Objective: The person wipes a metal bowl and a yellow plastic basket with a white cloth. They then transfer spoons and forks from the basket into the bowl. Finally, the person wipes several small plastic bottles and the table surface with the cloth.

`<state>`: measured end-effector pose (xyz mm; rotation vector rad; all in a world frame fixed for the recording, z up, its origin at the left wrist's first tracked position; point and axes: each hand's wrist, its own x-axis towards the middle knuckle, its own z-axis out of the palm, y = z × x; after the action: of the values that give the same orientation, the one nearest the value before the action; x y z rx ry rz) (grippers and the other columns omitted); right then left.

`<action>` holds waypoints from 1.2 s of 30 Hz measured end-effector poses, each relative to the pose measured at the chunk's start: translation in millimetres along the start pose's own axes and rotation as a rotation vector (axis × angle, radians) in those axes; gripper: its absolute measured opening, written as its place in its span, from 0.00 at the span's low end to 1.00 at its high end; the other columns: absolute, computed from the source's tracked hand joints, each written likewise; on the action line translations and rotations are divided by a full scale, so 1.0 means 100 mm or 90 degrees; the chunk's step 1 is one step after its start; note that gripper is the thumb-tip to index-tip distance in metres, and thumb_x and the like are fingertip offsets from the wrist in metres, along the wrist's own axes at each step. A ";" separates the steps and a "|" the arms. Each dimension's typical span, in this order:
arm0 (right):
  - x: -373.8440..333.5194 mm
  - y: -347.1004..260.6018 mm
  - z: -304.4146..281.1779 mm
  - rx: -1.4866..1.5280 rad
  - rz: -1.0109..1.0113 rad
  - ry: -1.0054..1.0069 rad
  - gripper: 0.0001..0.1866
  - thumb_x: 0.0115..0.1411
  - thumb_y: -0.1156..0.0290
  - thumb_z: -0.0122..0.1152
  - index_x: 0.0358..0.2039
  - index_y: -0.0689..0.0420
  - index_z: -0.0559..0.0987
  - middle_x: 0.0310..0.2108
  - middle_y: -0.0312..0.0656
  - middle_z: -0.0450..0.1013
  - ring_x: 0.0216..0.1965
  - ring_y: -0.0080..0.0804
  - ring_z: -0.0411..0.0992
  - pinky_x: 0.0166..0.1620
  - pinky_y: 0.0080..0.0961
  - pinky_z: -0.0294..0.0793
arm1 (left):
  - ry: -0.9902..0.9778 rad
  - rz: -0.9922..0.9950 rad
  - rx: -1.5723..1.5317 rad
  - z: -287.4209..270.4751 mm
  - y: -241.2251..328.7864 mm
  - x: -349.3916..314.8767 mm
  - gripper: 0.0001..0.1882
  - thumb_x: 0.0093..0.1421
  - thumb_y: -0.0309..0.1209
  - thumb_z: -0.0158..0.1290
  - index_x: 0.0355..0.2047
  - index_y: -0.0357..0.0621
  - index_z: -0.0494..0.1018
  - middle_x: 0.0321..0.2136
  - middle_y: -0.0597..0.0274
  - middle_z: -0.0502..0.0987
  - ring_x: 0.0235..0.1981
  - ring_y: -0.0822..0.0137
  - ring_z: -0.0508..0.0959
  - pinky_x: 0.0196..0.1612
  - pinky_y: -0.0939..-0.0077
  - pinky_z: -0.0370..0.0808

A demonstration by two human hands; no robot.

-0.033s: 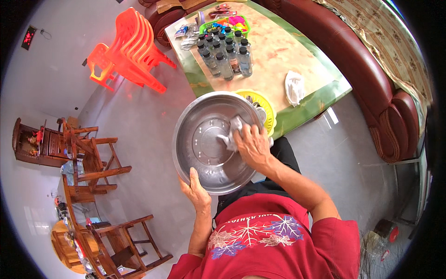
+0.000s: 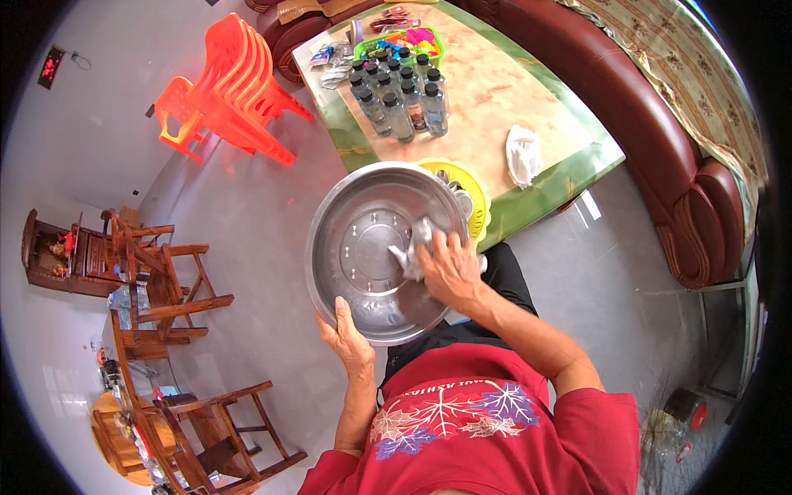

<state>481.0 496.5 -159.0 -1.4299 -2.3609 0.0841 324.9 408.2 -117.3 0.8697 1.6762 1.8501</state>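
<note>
Two hands (image 2: 450,268); one basin (image 2: 340,239); one handheld cloth (image 2: 412,254); one yellow basket (image 2: 475,188); one green basket (image 2: 440,49); at least twelve bottles (image 2: 400,122).

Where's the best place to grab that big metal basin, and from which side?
I'd probably hold the metal basin by its near-left rim, coming from the person's side, thumb over the edge, as the left hand does. Its round rim is exposed there, while the right hand and pale cloth are on the right.

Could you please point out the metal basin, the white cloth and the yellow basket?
Metal basin (image 2: 370,254), head view: inner floor.
White cloth (image 2: 412,257), head view: crumpled middle.
Yellow basket (image 2: 478,195), head view: right side.
</note>
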 end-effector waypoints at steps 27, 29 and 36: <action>-0.17 -0.35 -0.68 0.292 -0.037 0.352 0.25 0.38 0.73 0.67 0.41 0.41 0.77 0.38 0.45 0.63 0.36 0.42 0.67 0.37 0.36 0.69 | 0.097 -0.477 -0.345 -0.24 -0.44 0.35 0.19 0.51 0.17 0.46 0.45 0.40 0.64 0.40 0.54 0.70 0.35 0.58 0.76 0.38 0.57 0.78; -0.10 -0.29 -0.68 0.349 0.007 0.298 0.26 0.36 0.75 0.68 0.41 0.43 0.76 0.39 0.46 0.63 0.38 0.45 0.68 0.38 0.37 0.70 | 0.176 -0.470 -0.308 -0.23 -0.43 0.36 0.22 0.50 0.17 0.45 0.48 0.43 0.63 0.43 0.56 0.69 0.42 0.59 0.74 0.44 0.58 0.76; 0.36 0.21 -0.57 0.260 0.057 0.218 0.28 0.39 0.75 0.65 0.44 0.42 0.74 0.38 0.47 0.66 0.38 0.47 0.68 0.37 0.40 0.69 | 0.091 -0.179 -0.184 -0.21 0.04 0.23 0.32 0.49 0.15 0.43 0.57 0.44 0.59 0.49 0.59 0.67 0.48 0.65 0.70 0.50 0.67 0.70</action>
<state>503.5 529.2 -100.7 -1.2350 -1.8727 0.3010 293.8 410.0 -110.8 0.3707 1.4737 1.9258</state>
